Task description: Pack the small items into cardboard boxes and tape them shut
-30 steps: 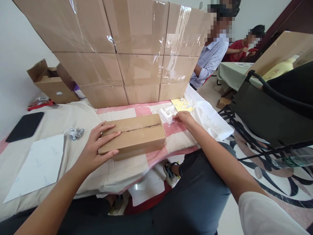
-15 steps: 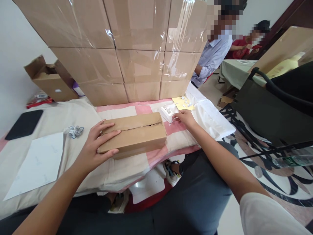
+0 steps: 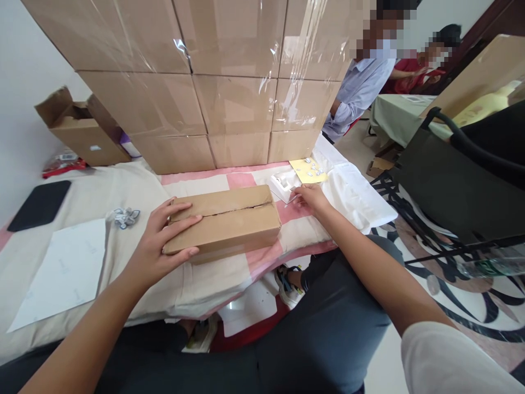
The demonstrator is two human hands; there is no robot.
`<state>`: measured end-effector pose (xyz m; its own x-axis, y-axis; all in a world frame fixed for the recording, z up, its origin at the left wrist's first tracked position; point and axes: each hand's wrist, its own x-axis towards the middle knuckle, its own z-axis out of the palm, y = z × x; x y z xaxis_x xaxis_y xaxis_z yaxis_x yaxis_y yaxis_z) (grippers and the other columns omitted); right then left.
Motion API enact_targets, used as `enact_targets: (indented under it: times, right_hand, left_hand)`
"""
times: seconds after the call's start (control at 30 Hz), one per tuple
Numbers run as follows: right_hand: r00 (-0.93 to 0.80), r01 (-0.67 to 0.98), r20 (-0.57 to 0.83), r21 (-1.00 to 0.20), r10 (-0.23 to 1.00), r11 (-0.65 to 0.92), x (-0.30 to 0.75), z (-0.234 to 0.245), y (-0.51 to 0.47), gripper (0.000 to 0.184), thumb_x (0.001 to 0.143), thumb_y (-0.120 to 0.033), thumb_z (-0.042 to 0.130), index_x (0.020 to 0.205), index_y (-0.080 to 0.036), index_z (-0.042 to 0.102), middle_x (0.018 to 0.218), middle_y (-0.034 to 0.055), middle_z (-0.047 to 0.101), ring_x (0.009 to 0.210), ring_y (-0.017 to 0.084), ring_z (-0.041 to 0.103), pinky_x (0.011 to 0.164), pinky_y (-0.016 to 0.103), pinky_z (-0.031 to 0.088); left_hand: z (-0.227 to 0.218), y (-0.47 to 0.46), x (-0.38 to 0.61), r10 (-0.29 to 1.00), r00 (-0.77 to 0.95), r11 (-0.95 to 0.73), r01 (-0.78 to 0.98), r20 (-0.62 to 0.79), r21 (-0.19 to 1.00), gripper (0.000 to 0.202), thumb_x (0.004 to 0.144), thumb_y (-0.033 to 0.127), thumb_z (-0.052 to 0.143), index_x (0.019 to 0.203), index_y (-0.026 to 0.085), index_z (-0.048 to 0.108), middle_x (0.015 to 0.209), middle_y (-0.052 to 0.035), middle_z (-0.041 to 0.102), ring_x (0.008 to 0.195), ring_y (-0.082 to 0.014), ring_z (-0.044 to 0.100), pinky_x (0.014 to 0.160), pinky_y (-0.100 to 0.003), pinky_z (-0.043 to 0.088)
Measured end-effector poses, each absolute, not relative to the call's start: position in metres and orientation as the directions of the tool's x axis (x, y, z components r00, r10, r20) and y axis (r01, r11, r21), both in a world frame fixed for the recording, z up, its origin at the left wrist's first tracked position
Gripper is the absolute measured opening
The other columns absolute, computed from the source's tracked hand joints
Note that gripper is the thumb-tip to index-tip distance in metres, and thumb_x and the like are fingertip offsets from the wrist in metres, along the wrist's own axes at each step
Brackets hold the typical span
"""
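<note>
My left hand [image 3: 158, 241] grips the left end of a long, closed cardboard box [image 3: 229, 219], with fingers spread over the top and the thumb on the near side. The box lies on a pink and cream cloth, and a rough seam runs along its top. Just right of the box, my right hand [image 3: 309, 198] has its fingertips pinched together at the near edge of a small white tray-like holder [image 3: 282, 187]. What it pinches is too small to make out. Behind that hand, several small whitish pieces lie on a yellow sheet [image 3: 303, 174].
Stacked cartons wrapped in clear film [image 3: 233, 104] stand behind the box. At left are an open carton [image 3: 90, 139], a black flat pad [image 3: 40, 205], white paper [image 3: 61, 268] and a small grey-white cluster [image 3: 125, 217]. Two people sit beyond; a dark chair [image 3: 451, 175] stands right.
The view has shifted slightly. My right hand stays beside the white holder, its fingers slightly altered. My left hand keeps its grip on the cardboard box.
</note>
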<state>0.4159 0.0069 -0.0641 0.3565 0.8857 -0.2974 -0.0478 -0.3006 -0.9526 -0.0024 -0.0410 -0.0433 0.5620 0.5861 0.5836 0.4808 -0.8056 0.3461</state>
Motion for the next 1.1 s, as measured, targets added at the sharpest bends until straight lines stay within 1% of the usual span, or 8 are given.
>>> enact_targets:
  times: [0.1, 0.23, 0.3, 0.43, 0.57, 0.73, 0.87, 1.1]
  right_hand:
    - [0.361, -0.072, -0.291, -0.956, 0.886, -0.284, 0.417, -0.066, 0.007, 0.035, 0.073, -0.009, 0.071, 0.059, -0.021, 0.040, 0.063, 0.0024, 0.071, 0.038, 0.008, 0.054, 0.036, 0.020, 0.038]
    - [0.359, -0.081, -0.273, -0.962, 0.893, -0.261, 0.416, -0.072, 0.009, 0.035, 0.073, -0.007, 0.068, 0.057, -0.021, 0.040, 0.056, 0.0025, 0.067, 0.043, 0.011, 0.060, 0.036, 0.018, 0.038]
    - [0.360, -0.082, -0.256, -0.967, 0.897, -0.242, 0.414, -0.074, 0.010, 0.036, 0.074, -0.006, 0.067, 0.056, -0.021, 0.040, 0.052, 0.0020, 0.065, 0.044, 0.011, 0.061, 0.037, 0.018, 0.041]
    - [0.361, -0.088, -0.218, -0.976, 0.907, -0.200, 0.411, -0.076, 0.009, 0.039, 0.077, -0.006, 0.065, 0.055, -0.022, 0.037, 0.049, 0.0006, 0.063, 0.041, 0.010, 0.057, 0.043, 0.019, 0.048]
    - [0.349, -0.095, -0.189, -0.982, 0.918, -0.165, 0.410, -0.077, 0.006, 0.040, 0.079, -0.010, 0.067, 0.055, -0.022, 0.038, 0.051, 0.0007, 0.064, 0.042, 0.010, 0.057, 0.045, 0.020, 0.050]
    - [0.328, -0.114, -0.143, -0.987, 0.934, -0.112, 0.410, -0.082, 0.002, 0.038, 0.079, -0.014, 0.068, 0.053, -0.020, 0.041, 0.054, 0.0001, 0.064, 0.045, 0.009, 0.058, 0.046, 0.019, 0.050]
    - [0.313, -0.124, -0.111, -0.989, 0.943, -0.075, 0.410, -0.087, 0.001, 0.037, 0.078, -0.020, 0.071, 0.053, -0.020, 0.044, 0.055, -0.0003, 0.064, 0.048, 0.009, 0.060, 0.049, 0.019, 0.051]
    - [0.302, -0.126, -0.063, -0.992, 0.951, -0.026, 0.411, -0.094, 0.000, 0.037, 0.076, -0.027, 0.073, 0.053, -0.020, 0.045, 0.057, -0.0012, 0.064, 0.049, 0.009, 0.060, 0.049, 0.020, 0.052]
  left_hand:
    - [-0.044, -0.041, -0.002, 0.587, 0.560, -0.805, 0.479, 0.585, 0.349, 0.058, 0.094, 0.034, 0.068, 0.147, 0.042, 0.049, 0.150, -0.0066, 0.046, 0.147, -0.0362, 0.037, 0.123, -0.068, 0.029]
    - [-0.043, -0.041, -0.002, 0.598, 0.556, -0.797, 0.486, 0.577, 0.358, 0.058, 0.093, 0.033, 0.068, 0.147, 0.043, 0.049, 0.151, -0.0059, 0.045, 0.148, -0.0368, 0.036, 0.123, -0.068, 0.029]
    - [-0.043, -0.042, -0.002, 0.604, 0.556, -0.793, 0.490, 0.571, 0.361, 0.058, 0.093, 0.034, 0.068, 0.147, 0.044, 0.049, 0.152, -0.0058, 0.045, 0.149, -0.0374, 0.035, 0.123, -0.069, 0.029]
    - [-0.043, -0.041, -0.002, 0.598, 0.555, -0.798, 0.484, 0.578, 0.360, 0.058, 0.094, 0.034, 0.068, 0.148, 0.043, 0.049, 0.152, -0.0058, 0.045, 0.149, -0.0367, 0.035, 0.123, -0.069, 0.028]
    - [-0.044, -0.040, -0.002, 0.592, 0.555, -0.801, 0.480, 0.584, 0.357, 0.057, 0.094, 0.034, 0.068, 0.147, 0.043, 0.050, 0.151, -0.0057, 0.046, 0.148, -0.0361, 0.037, 0.123, -0.068, 0.029]
    - [-0.044, -0.040, -0.002, 0.602, 0.556, -0.795, 0.486, 0.573, 0.363, 0.057, 0.094, 0.034, 0.067, 0.147, 0.043, 0.049, 0.152, -0.0062, 0.045, 0.149, -0.0371, 0.036, 0.122, -0.069, 0.029]
    - [-0.044, -0.040, -0.001, 0.592, 0.551, -0.802, 0.477, 0.588, 0.360, 0.058, 0.094, 0.034, 0.067, 0.148, 0.043, 0.049, 0.151, -0.0062, 0.046, 0.148, -0.0363, 0.037, 0.122, -0.069, 0.029]
    - [-0.046, -0.039, -0.002, 0.605, 0.541, -0.792, 0.483, 0.584, 0.373, 0.057, 0.093, 0.035, 0.068, 0.146, 0.045, 0.050, 0.151, -0.0055, 0.046, 0.147, -0.0369, 0.038, 0.123, -0.069, 0.028]
